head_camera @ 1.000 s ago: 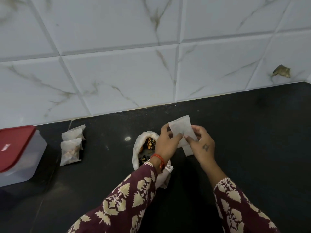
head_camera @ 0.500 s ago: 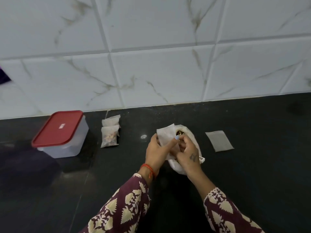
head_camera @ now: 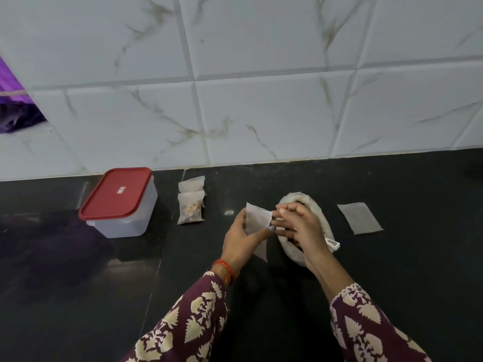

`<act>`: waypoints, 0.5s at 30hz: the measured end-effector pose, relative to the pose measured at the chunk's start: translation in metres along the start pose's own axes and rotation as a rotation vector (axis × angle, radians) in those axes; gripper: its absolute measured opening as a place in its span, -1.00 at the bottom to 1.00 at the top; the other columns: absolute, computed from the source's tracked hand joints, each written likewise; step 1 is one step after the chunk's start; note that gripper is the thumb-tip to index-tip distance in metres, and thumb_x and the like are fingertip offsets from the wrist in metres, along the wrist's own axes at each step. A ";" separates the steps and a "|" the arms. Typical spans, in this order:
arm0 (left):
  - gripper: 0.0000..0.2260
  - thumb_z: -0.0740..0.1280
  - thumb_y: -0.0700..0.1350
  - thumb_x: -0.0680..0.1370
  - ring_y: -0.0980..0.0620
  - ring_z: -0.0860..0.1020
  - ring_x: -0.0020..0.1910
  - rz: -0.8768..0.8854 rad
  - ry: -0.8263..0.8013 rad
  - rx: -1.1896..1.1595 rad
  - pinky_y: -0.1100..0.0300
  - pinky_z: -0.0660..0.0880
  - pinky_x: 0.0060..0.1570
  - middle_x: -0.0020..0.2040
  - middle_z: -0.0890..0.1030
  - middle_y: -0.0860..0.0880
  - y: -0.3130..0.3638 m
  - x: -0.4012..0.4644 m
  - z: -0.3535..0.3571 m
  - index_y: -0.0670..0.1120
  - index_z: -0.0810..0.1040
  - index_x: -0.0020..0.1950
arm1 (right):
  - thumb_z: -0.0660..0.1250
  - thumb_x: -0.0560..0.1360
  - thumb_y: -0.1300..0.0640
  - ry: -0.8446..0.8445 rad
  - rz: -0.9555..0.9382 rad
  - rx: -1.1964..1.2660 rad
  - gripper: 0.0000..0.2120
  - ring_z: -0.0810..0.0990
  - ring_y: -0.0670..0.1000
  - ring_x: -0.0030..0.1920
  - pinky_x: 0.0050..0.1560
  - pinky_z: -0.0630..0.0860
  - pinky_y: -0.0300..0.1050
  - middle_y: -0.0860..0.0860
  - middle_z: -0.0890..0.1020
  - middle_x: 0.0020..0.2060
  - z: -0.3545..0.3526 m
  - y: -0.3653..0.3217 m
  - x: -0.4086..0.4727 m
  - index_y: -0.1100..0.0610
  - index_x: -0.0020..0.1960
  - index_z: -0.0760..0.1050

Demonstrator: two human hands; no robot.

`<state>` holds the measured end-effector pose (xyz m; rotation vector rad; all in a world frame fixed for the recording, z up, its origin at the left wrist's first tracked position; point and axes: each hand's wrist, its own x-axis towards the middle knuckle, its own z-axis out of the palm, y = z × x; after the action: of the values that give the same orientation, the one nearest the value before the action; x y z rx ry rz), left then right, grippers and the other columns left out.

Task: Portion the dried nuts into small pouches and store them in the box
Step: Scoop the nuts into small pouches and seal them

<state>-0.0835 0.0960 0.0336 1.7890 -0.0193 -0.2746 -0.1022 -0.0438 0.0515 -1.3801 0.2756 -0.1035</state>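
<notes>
My left hand (head_camera: 241,237) pinches a small white pouch (head_camera: 257,221) by its upper edge, a little above the black counter. My right hand (head_camera: 300,229) hovers over the white bag of dried nuts (head_camera: 311,202), fingers curled at the pouch's right edge; whether it holds nuts is hidden. Two filled pouches (head_camera: 190,205) lie side by side left of my hands. Further left stands the clear box (head_camera: 122,223), closed under its red lid (head_camera: 117,195). A flat empty pouch (head_camera: 360,218) lies to the right of the nut bag.
A white marble-tiled wall (head_camera: 261,100) rises behind the black counter (head_camera: 392,257). Something purple (head_camera: 13,105) shows at the left edge against the wall.
The view has swung left and back, so the box and the spare pouch show fully. My hands came down over the nut bag, then the left hand drew the pouch off to its left.
</notes>
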 end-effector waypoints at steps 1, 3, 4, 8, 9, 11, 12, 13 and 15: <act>-0.01 0.49 0.29 0.14 0.01 0.43 0.33 0.006 -0.012 0.008 -0.01 0.41 0.31 0.39 0.43 -0.03 -0.001 -0.001 -0.001 0.01 0.24 0.49 | 0.29 0.54 0.22 -0.002 -0.009 -0.008 -0.91 0.68 0.00 -0.14 -0.19 0.62 -0.12 0.11 0.68 -0.10 0.002 -0.002 0.001 0.16 0.01 0.55; -0.01 0.51 0.23 0.15 -0.01 0.41 0.34 0.028 -0.037 0.026 -0.03 0.40 0.32 0.41 0.40 -0.03 0.000 -0.003 -0.001 0.02 0.20 0.51 | 0.33 0.52 0.23 -0.011 -0.022 -0.082 -0.91 0.66 -0.11 -0.27 -0.26 0.61 -0.18 0.05 0.67 -0.20 0.006 -0.005 0.002 0.14 0.01 0.55; -0.04 0.53 0.16 0.21 0.00 0.40 0.35 0.044 -0.048 0.034 -0.03 0.39 0.33 0.41 0.38 -0.01 0.001 -0.005 -0.001 0.01 0.19 0.51 | 0.34 0.51 0.24 -0.018 -0.022 -0.137 -0.90 0.65 -0.12 -0.32 -0.28 0.60 -0.18 0.04 0.67 -0.23 0.008 -0.006 0.002 0.13 0.01 0.55; -0.18 0.54 -0.08 0.37 0.09 0.36 0.32 0.133 -0.092 0.085 0.07 0.36 0.34 0.30 0.36 0.11 0.000 -0.004 -0.004 0.01 0.15 0.51 | 0.34 0.49 0.28 -0.044 -0.017 -0.251 -0.89 0.65 -0.07 -0.35 -0.34 0.58 -0.21 0.04 0.67 -0.27 0.010 -0.005 0.004 0.11 -0.03 0.56; -0.19 0.53 -0.10 0.37 0.11 0.34 0.30 0.152 -0.093 0.098 0.08 0.35 0.34 0.26 0.34 0.13 0.000 -0.003 -0.005 0.01 0.15 0.51 | 0.35 0.50 0.25 -0.040 -0.014 -0.244 -0.91 0.65 -0.08 -0.36 -0.35 0.59 -0.21 0.03 0.67 -0.29 0.010 -0.005 0.004 0.11 -0.03 0.57; -0.20 0.52 -0.11 0.38 0.12 0.33 0.30 0.175 -0.086 0.121 0.08 0.34 0.35 0.26 0.34 0.13 0.001 -0.002 -0.006 0.00 0.16 0.51 | 0.37 0.51 0.15 -0.025 -0.004 -0.206 -0.95 0.65 -0.08 -0.36 -0.35 0.59 -0.18 0.01 0.65 -0.32 0.011 -0.008 0.004 0.10 -0.04 0.57; -0.20 0.52 -0.11 0.38 0.11 0.33 0.33 0.179 -0.085 0.129 0.06 0.34 0.36 0.30 0.34 0.12 0.001 0.000 -0.006 0.00 0.16 0.51 | 0.38 0.50 0.12 -0.025 0.006 -0.188 -0.94 0.66 -0.07 -0.34 -0.36 0.59 -0.17 0.01 0.65 -0.33 0.010 -0.009 0.005 0.09 -0.05 0.57; -0.20 0.52 -0.12 0.38 0.08 0.33 0.35 0.180 -0.083 0.133 0.03 0.35 0.36 0.36 0.35 0.08 0.000 0.001 -0.006 0.00 0.17 0.51 | 0.39 0.49 0.11 -0.035 0.014 -0.181 -0.93 0.67 -0.05 -0.31 -0.36 0.58 -0.18 0.01 0.67 -0.32 0.010 -0.010 0.005 0.09 -0.05 0.57; -0.21 0.52 -0.14 0.38 0.04 0.34 0.38 0.183 -0.085 0.135 -0.02 0.36 0.35 0.41 0.35 0.02 -0.002 0.003 -0.006 0.01 0.18 0.50 | 0.41 0.47 0.17 -0.063 0.006 -0.196 -0.90 0.68 -0.02 -0.25 -0.35 0.57 -0.19 0.02 0.69 -0.27 0.008 -0.011 0.005 0.11 -0.02 0.57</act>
<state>-0.0795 0.1019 0.0326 1.8943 -0.2659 -0.2214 -0.0943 -0.0396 0.0623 -1.5742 0.2419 -0.0287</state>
